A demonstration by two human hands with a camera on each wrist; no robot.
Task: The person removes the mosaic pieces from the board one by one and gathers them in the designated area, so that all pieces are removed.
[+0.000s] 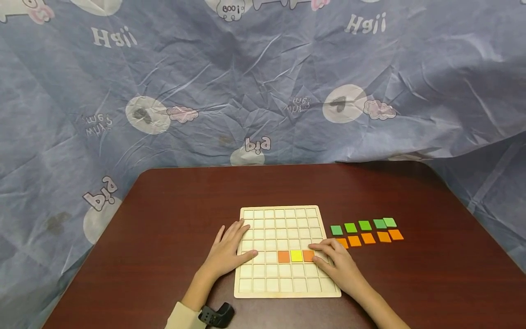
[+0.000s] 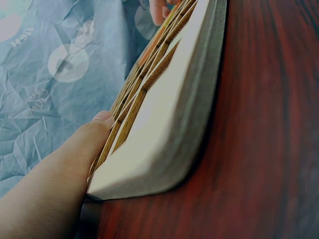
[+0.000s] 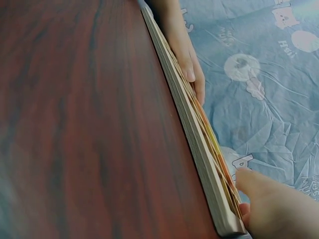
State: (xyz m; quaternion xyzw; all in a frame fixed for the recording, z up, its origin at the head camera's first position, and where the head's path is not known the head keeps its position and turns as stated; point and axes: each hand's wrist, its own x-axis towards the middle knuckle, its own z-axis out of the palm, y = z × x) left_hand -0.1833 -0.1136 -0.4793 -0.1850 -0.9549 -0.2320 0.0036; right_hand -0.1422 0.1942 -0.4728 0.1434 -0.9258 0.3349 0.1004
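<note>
A pale wooden grid board (image 1: 287, 294) lies on the table. In one of its rows sit an orange tile (image 1: 284, 257), a yellow tile (image 1: 296, 256) and a second orange tile (image 1: 308, 256), side by side. My left hand (image 1: 227, 250) rests spread on the board's left edge, thumb over the grid; its thumb also shows in the left wrist view. My right hand (image 1: 338, 264) reaches over the board's right side, index finger and thumb extended at the second orange tile's edges, touching it or very close. In the right wrist view the right hand (image 3: 271, 199) is partly cut off.
Right of the board lie a row of several green tiles (image 1: 365, 225) and a row of several loose orange tiles (image 1: 368, 238), the nearest partly hidden by my right hand. A dark red-brown table (image 1: 189, 196) carries everything. A printed grey-blue cloth (image 1: 230, 82) hangs behind it.
</note>
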